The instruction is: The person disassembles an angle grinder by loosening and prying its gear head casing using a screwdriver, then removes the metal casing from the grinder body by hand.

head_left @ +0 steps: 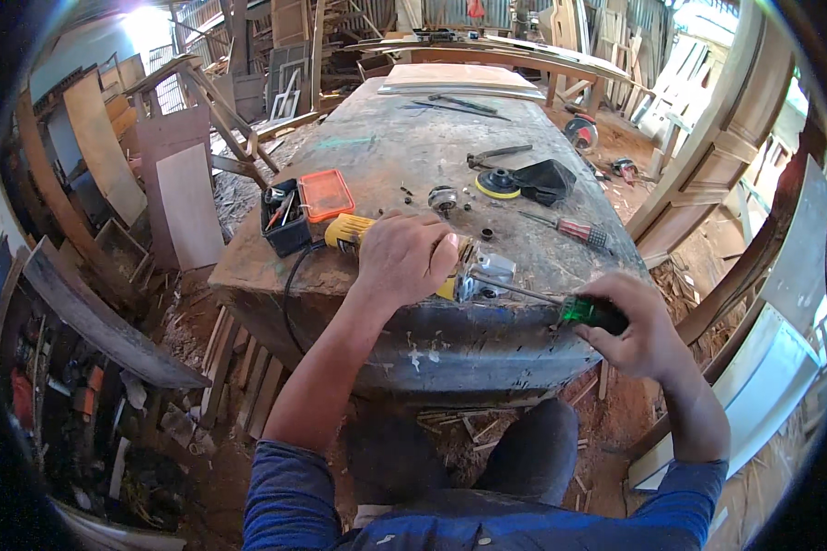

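Observation:
A yellow angle grinder (347, 231) lies on its side near the front edge of the worn workbench (340, 156). My left hand (402, 262) is closed over its body and presses it to the bench; the palm side is hidden. In my right hand (641, 323) is a screwdriver (574, 312) with a green and black handle, its shaft pointing left. The blade's tip reaches the grinder's silver gear head (493, 266); exactly where it meets the metal is too small to tell. Just beyond lie a round metal part (443, 196) and a small dark ring (487, 233).
Left of the grinder are a black toolbox (288, 225) and its orange lid (326, 195). Farther right lie a yellow-edged backing pad (497, 184), a black pouch-like piece (544, 181), pliers (498, 155) and a red-handled screwdriver (583, 230). Boards (459, 78) cover the bench's far end.

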Demonstrator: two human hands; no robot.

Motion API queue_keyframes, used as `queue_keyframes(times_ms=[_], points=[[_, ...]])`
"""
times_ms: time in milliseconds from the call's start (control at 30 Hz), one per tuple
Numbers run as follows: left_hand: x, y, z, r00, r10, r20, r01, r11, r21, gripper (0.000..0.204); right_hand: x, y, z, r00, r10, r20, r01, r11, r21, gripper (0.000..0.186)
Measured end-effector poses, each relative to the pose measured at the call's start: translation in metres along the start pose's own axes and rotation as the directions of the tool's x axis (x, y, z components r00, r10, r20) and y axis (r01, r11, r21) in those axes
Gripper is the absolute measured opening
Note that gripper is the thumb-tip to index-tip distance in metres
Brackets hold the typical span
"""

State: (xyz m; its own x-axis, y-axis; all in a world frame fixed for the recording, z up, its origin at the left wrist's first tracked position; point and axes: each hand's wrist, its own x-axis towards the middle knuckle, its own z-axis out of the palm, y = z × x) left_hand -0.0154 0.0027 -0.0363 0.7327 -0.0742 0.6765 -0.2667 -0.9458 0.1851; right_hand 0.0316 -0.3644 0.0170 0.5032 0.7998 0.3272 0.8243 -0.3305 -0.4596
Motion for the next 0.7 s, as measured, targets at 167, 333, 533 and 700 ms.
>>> queue_keyframes(times_ms=[167,333,533,700], points=[[0.004,0.001,0.001,0.999,0.031,-0.005,-0.031,1.0,0.004,0.034,0.0,0.01,0.018,0.899,-0.421,-0.122,0.303,0.799,-0.52,0.047],[0.002,0.001,0.004,0.999,0.04,-0.027,-0.04,0.999,0.005,0.033,0.009,0.014,-0.008,0.832,0.437,0.343,-0.534,0.8,0.276,0.043],[0.002,-0.001,0.001,1.0,0.009,0.003,-0.009,1.0,-0.006,0.034,0.002,-0.008,0.004,0.989,-0.106,-0.105,0.096,0.991,-0.097,0.047],[0.004,0.001,0.002,1.0,0.019,-0.006,-0.019,1.0,0.023,0.034,-0.007,0.005,0.028,0.857,-0.49,-0.159,0.309,0.736,-0.602,0.03]])
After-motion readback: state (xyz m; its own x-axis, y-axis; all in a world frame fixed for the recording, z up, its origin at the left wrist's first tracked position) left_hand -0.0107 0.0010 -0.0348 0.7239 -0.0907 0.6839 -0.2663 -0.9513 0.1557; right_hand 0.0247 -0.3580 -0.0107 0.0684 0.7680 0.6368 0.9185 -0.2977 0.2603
